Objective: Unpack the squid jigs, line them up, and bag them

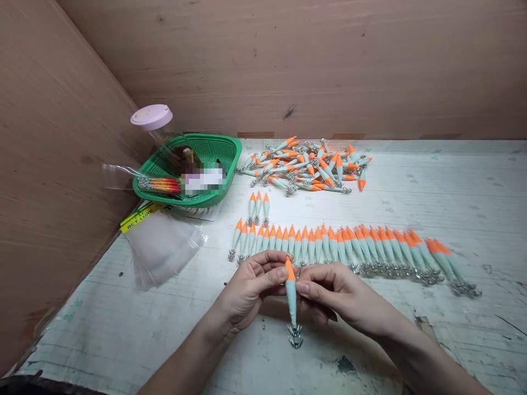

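Between my hands hangs an orange and pale-green squid jig [291, 296], its metal hook crown pointing down toward me. My left hand [253, 285] pinches it by the orange top, thumb in front. From the other side, the closed thumb and fingers of my right hand [335, 291] grip its edge where orange meets green. Just beyond my hands runs a long row of matching squid jigs [304, 244], orange ends away from me. Three more squid jigs [258, 207] lie behind the row's left end.
A loose pile of squid jigs [304, 164] lies at the back. To the left, a green basket [233, 148] holds a pink-lidded clear container [151, 116] and a packed plastic sleeve [158, 184]. Clear plastic bags [160, 247] with a yellow header fan out before it. Wooden walls [288, 66] stand behind and left.
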`<state>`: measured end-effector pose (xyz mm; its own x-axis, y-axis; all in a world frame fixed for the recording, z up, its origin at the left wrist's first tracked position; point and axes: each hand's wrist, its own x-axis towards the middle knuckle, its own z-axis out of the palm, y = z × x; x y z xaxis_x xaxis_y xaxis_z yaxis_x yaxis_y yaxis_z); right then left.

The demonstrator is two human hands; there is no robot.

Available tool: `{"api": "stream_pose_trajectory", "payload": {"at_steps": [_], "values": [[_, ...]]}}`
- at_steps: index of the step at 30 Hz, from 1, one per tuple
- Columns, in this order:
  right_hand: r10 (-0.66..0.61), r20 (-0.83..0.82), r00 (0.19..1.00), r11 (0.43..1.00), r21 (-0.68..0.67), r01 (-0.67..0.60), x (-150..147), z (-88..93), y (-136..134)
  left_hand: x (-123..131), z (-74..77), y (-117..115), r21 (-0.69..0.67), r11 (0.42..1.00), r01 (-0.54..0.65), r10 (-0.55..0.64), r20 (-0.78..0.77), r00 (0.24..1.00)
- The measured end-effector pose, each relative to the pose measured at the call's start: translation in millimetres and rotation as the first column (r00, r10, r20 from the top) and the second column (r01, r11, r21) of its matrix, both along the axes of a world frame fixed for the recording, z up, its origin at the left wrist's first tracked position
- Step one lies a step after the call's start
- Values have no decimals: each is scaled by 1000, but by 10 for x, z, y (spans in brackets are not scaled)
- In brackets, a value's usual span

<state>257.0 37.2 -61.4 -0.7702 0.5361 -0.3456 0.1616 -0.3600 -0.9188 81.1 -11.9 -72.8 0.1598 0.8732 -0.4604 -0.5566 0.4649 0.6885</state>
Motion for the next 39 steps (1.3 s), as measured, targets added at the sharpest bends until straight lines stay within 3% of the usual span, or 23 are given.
{"api": "stream_pose_trajectory", "payload": {"at_steps": [5,7,11,15,17,18,21,23,25,27,31,35,37,39], "values": [[-62,20,998,997,47,61,-33,-17,-28,17,6,6,-7,1000,-4,4,8,1000],[-102,53,993,985,147,93,-44,-20,-39,40,-11,7,-18,1000,-2,2,-6,1000],[-211,120,970,890,435,139,-38,21,-58,29,-1,4,0,999,-47,47,-68,997],[-282,122,952,801,576,164,30,133,-67,-207,135,106,138,972,-189,220,-263,939],[-301,113,947,777,605,174,69,183,-58,-388,225,262,266,944,-195,308,-496,812],[-306,112,945,775,606,179,82,199,-50,-475,266,372,332,928,-171,352,-626,696],[-305,116,945,790,585,183,82,220,-27,-646,333,787,429,903,9,418,-884,209],[-303,113,946,792,582,184,69,228,-21,-658,329,1068,303,940,154,321,-940,-111],[-304,100,947,777,601,186,76,254,-20,-606,299,1288,138,971,195,196,-927,-319],[-327,83,941,746,634,204,122,308,-19,-533,261,1420,46,983,176,114,-910,-398],[-432,49,901,672,683,285,323,438,60,-462,190,1473,-52,989,141,16,-895,-445],[-521,76,850,600,740,302,531,405,458,-434,144,1470,-100,984,150,-18,-881,-472],[-592,98,800,505,818,274,576,295,802,-366,135,1511,-71,979,193,33,-874,-486],[-666,171,726,380,915,133,554,156,1175,-261,137,1597,-20,960,280,124,-865,-485]]}}
